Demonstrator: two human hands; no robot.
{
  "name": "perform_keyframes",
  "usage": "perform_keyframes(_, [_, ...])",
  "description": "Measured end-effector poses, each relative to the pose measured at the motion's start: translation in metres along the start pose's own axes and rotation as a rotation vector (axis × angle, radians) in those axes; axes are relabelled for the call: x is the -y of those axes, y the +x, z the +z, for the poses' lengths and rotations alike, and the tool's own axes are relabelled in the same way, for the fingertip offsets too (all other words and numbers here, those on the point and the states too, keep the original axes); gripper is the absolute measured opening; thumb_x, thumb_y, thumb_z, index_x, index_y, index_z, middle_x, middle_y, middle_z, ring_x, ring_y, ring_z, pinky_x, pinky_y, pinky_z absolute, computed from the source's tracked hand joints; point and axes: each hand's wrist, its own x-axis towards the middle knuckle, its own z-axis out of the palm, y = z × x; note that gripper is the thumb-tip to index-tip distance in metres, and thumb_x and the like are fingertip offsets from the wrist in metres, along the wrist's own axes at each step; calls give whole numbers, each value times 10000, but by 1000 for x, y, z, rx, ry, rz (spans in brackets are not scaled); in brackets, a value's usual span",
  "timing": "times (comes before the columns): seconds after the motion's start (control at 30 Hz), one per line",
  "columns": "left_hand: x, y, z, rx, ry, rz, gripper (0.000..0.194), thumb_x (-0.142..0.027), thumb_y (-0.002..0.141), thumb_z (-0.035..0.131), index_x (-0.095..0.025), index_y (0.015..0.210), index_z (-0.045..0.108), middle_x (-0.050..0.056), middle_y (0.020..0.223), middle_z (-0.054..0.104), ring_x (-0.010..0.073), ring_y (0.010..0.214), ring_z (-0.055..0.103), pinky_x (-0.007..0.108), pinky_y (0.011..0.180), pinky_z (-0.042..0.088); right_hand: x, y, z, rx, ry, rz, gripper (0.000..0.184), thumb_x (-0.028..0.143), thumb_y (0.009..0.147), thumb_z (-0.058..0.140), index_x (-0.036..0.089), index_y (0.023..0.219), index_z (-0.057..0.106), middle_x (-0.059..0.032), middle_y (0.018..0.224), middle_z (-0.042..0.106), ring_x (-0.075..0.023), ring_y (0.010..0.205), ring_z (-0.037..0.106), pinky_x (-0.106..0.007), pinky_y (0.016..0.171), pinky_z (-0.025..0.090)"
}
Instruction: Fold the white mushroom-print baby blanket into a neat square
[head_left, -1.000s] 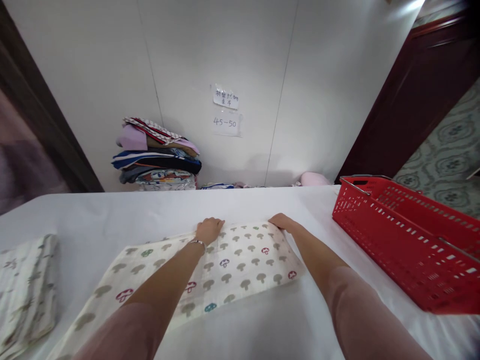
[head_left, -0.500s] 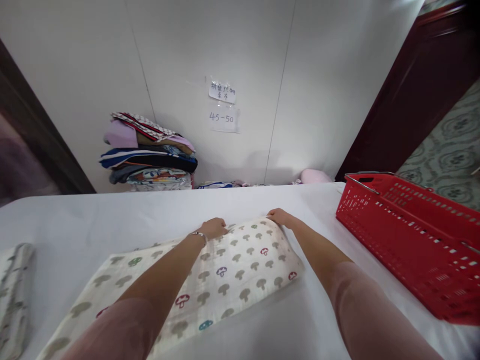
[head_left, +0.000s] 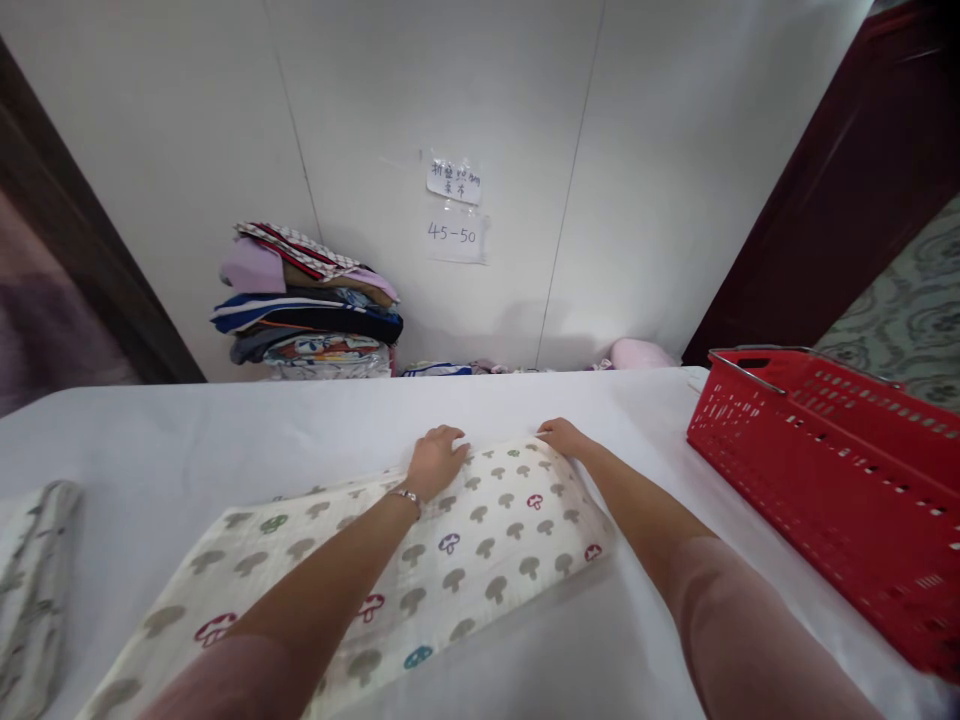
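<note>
A white cloth printed with grey and coloured mushrooms lies across the table, its right part folded over in layers. At its far edge my left hand, with a bracelet at the wrist, rests with thumb and fingers apart, holding nothing. My right hand pinches the far right corner of the same cloth. The left forearm covers part of the print. Another folded cloth with a similar pattern sits at the left edge of the view, partly cut off.
On the right of the white table stands a red perforated basket with metal handles. Behind the table's far edge rises a stack of folded fabrics, with a pink item farther right. Paper signs hang on the wall.
My left hand has lifted its fingers from the cloth's far edge and spread them. The right hand keeps its pinch on the corner. The view has shifted slightly.
</note>
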Motion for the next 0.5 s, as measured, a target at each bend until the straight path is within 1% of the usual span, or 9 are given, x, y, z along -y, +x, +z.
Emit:
perform_keyframes(0.07, [-14, -12, 6, -68, 35, 138, 344, -345, 859, 422, -182, 1124, 568, 86, 1210, 551, 230, 1145, 458, 378, 971, 343, 0, 1, -3, 36, -2, -19, 202, 278, 716, 582, 154, 801, 716, -28, 795, 697, -168, 773, 597, -214, 653, 420])
perform_keyframes(0.1, [-22, -19, 10, -73, 50, 199, 365, -364, 862, 419, -183, 1148, 558, 91, 1247, 529, 237, 1170, 439, 393, 985, 330, 1, 1, -4, 53, -4, -32, 200, 281, 713, 585, 160, 801, 718, -22, 799, 698, -163, 767, 599, -210, 649, 422])
perform_keyframes(0.17, [-35, -31, 23, -30, 67, 295, 437, -428, 866, 407, -197, 1224, 507, 92, 1350, 446, 252, 1248, 364, 433, 1029, 278, 2, 3, -6, 73, -12, -56, 178, 265, 703, 591, 166, 776, 720, -13, 790, 699, -155, 757, 599, -203, 650, 422])
perform_keyframes(0.23, [-45, -41, 36, 34, 82, 358, 529, -510, 862, 374, -211, 1294, 440, 93, 1421, 357, 273, 1314, 275, 491, 1066, 200, 3, 5, -6, 58, -25, -70, 157, 244, 700, 591, 163, 747, 717, -12, 783, 698, -151, 761, 597, -198, 658, 418])
perform_keyframes(0.3, [-50, -48, 47, 80, 99, 397, 589, -563, 858, 329, -222, 1335, 390, 96, 1451, 306, 288, 1346, 210, 538, 1079, 132, 3, 7, -2, 18, -36, -67, 153, 241, 707, 588, 156, 737, 712, -18, 771, 695, -153, 765, 595, -201, 665, 414])
perform_keyframes(0.37, [-51, -50, 53, 96, 110, 419, 600, -573, 866, 289, -232, 1353, 367, 94, 1459, 290, 288, 1359, 180, 554, 1083, 100, 3, 9, 2, -23, -40, -55, 143, 241, 705, 596, 154, 728, 708, -24, 751, 691, -158, 762, 594, -210, 674, 413])
perform_keyframes(0.43, [-50, -48, 51, 123, 112, 430, 597, -575, 865, 289, -242, 1355, 365, 88, 1465, 279, 286, 1362, 173, 557, 1084, 101, 4, 8, 4, -52, -31, -52, 119, 227, 690, 612, 160, 724, 705, -24, 749, 691, -162, 767, 595, -215, 686, 415])
perform_keyframes(0.5, [-49, -47, 42, 162, 101, 410, 598, -575, 863, 301, -241, 1355, 366, 84, 1472, 265, 281, 1363, 175, 555, 1084, 110, 5, 2, 1, -90, -2, -59, 146, 233, 697, 610, 169, 791, 703, -24, 810, 694, -164, 804, 594, -220, 711, 421])
